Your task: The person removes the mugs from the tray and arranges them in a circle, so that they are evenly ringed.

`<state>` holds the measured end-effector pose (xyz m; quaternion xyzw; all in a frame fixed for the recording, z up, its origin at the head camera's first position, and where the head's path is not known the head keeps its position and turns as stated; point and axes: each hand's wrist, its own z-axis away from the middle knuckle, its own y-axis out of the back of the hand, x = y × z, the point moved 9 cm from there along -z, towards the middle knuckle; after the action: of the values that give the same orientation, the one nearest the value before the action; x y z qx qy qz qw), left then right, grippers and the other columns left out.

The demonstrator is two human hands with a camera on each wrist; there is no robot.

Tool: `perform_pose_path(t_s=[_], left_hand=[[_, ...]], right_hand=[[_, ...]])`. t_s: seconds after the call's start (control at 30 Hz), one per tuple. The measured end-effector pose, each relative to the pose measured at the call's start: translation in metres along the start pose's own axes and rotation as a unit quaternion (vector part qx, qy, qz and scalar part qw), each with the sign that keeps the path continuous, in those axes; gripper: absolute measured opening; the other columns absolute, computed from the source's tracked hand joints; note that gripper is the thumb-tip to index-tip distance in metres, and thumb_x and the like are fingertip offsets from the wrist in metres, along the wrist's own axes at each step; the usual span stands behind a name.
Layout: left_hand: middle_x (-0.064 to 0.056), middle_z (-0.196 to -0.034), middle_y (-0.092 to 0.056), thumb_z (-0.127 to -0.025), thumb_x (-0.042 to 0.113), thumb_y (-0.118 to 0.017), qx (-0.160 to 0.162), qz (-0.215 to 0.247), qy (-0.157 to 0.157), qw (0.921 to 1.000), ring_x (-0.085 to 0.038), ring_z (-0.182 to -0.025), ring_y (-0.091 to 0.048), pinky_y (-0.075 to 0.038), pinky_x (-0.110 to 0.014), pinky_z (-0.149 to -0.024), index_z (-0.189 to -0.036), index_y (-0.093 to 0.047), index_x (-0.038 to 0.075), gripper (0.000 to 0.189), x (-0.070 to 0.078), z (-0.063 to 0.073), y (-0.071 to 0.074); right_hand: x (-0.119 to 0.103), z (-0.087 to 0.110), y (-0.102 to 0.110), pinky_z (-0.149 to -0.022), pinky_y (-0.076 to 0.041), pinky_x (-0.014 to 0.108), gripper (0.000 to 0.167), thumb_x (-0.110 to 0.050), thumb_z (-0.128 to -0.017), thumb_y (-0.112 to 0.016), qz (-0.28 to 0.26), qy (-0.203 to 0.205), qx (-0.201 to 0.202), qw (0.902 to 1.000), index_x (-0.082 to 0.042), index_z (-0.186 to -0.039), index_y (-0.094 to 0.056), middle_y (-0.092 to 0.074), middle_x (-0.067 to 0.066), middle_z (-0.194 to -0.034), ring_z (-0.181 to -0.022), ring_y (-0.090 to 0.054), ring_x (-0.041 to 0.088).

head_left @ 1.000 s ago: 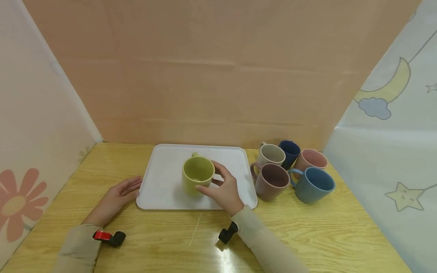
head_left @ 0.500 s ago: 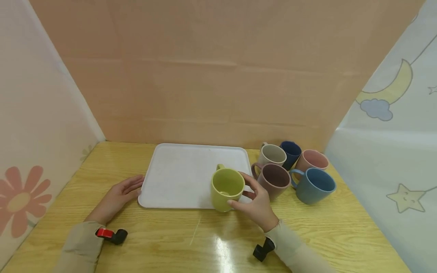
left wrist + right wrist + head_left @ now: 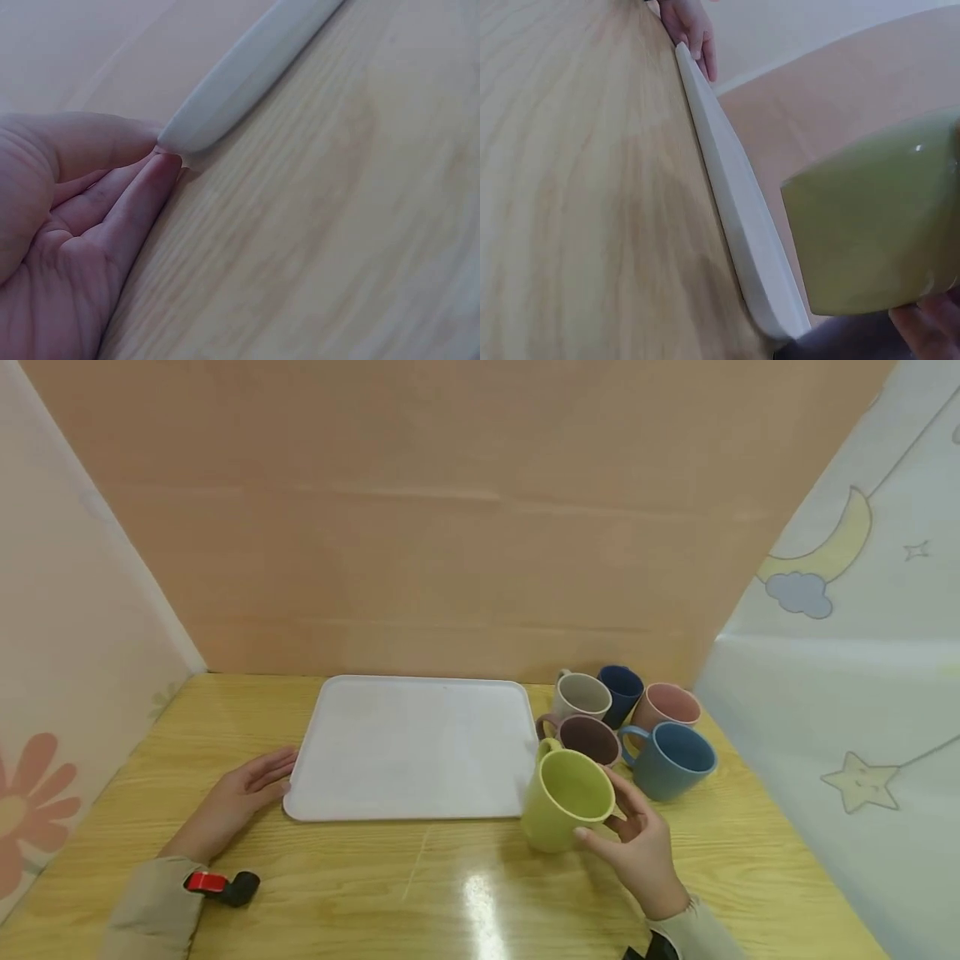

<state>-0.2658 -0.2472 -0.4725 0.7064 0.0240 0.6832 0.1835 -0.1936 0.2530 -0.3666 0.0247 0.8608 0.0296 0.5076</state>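
Note:
My right hand [image 3: 641,852] grips a yellow-green mug [image 3: 558,827] from its right side, thumb on the near wall and fingers behind. The mug is by the front right corner of a white rectangular tray [image 3: 412,752], its handle pointing away. It partly covers a mauve mug [image 3: 588,739] in the head view. In the right wrist view the mug's side [image 3: 877,217] shows close to the tray's edge [image 3: 735,202]. My left hand [image 3: 240,797] lies at the tray's left side. Its thumb and a finger pinch the near left corner [image 3: 202,124].
Right of the tray stand a cream mug [image 3: 583,695], a navy mug [image 3: 621,693], a pink mug [image 3: 671,703] and a blue mug [image 3: 675,768], grouped closely with the mauve one. The wooden table [image 3: 360,893] meets a tan back wall [image 3: 450,568] and printed side walls.
My right hand has carried the yellow-green mug from the middle of the tray rightward and nearer, past its front right corner. My left hand has stayed at the tray's left side.

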Motion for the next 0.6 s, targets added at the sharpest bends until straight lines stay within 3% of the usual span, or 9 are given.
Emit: perform_pose_path(t_s=[0.2, 0.33, 0.6], left_hand=[[-0.032, -0.154, -0.037, -0.105, 0.024, -0.059, -0.005, 0.006, -0.010, 0.9999, 0.017, -0.120, -0.046, -0.043, -0.007, -0.093, -0.157, -0.030, -0.004, 0.066, 0.004, 0.001, 0.001], [-0.033, -0.153, -0.038, -0.105, 0.025, -0.059, -0.001, 0.000, -0.006, 1.0000, 0.018, -0.119, -0.047, -0.043, -0.007, -0.093, -0.157, -0.030, -0.004, 0.066, 0.002, 0.003, 0.002], [-0.032, -0.154, -0.037, -0.105, 0.026, -0.060, -0.003, -0.003, 0.001, 1.0000, 0.017, -0.119, -0.047, -0.043, -0.007, -0.093, -0.157, -0.029, -0.004, 0.068, 0.001, 0.001, 0.001]], right_hand=[[-0.013, 0.023, 0.021, -0.090, -0.053, 0.021, 0.083, 0.037, -0.065, -0.068, -0.008, 0.042, -0.021, 0.9988, 0.021, -0.141, -0.040, -0.057, 0.007, -0.144, -0.129, -0.055, 0.013], [-0.015, 0.037, 0.033, -0.092, -0.053, 0.021, 0.085, 0.037, -0.064, -0.069, 0.020, 0.031, -0.023, 0.9991, 0.022, -0.141, -0.038, -0.056, 0.003, -0.146, -0.132, -0.052, 0.011], [-0.011, 0.050, 0.065, -0.089, -0.053, 0.018, 0.082, 0.037, -0.065, -0.069, 0.066, 0.002, 0.029, 0.9974, 0.019, -0.141, -0.043, -0.057, 0.003, -0.144, -0.132, -0.051, 0.009]])
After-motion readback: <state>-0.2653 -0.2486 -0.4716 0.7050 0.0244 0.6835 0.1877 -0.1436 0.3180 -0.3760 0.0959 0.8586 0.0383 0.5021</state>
